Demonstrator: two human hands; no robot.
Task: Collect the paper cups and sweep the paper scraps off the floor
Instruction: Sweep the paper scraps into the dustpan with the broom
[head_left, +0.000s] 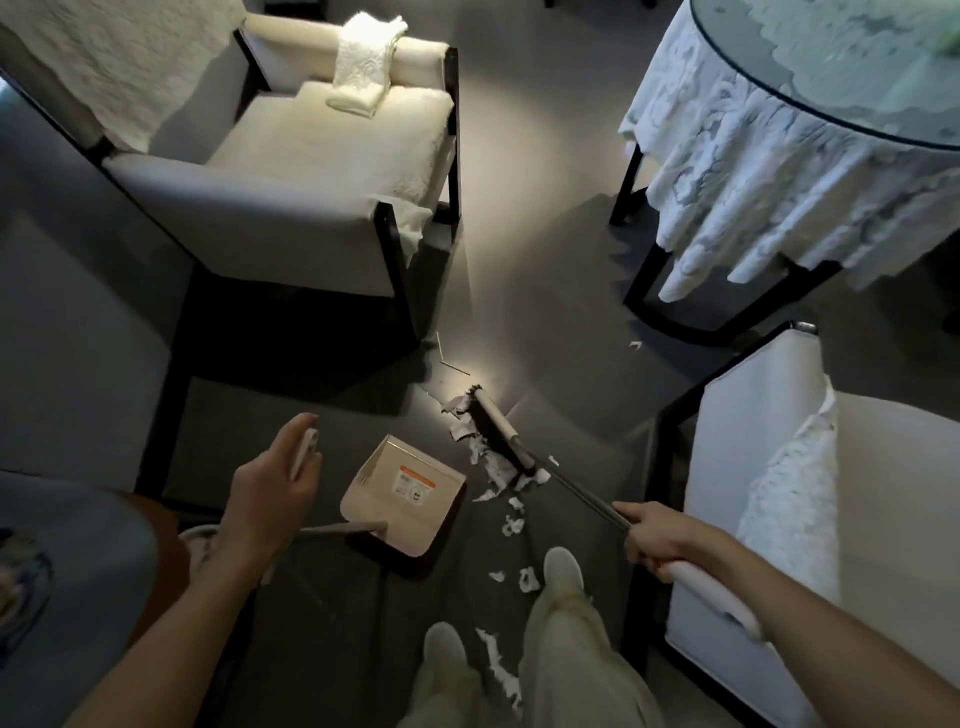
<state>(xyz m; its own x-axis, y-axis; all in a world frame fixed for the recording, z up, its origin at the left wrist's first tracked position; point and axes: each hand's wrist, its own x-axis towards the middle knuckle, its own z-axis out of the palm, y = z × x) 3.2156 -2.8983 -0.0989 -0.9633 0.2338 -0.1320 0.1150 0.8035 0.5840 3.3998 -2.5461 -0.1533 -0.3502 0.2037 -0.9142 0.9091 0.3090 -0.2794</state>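
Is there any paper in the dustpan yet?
No: the dustpan shows only its label inside; the paper scraps lie on the floor beside the broom.

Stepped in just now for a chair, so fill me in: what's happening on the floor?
A person is sweeping. Their right hand grips the broom, whose head sits against a pile of torn paper scraps beside a dustpan on the floor; the left hand holds what looks like the dustpan handle. More scraps trail back past their shoes. No paper cups in view.
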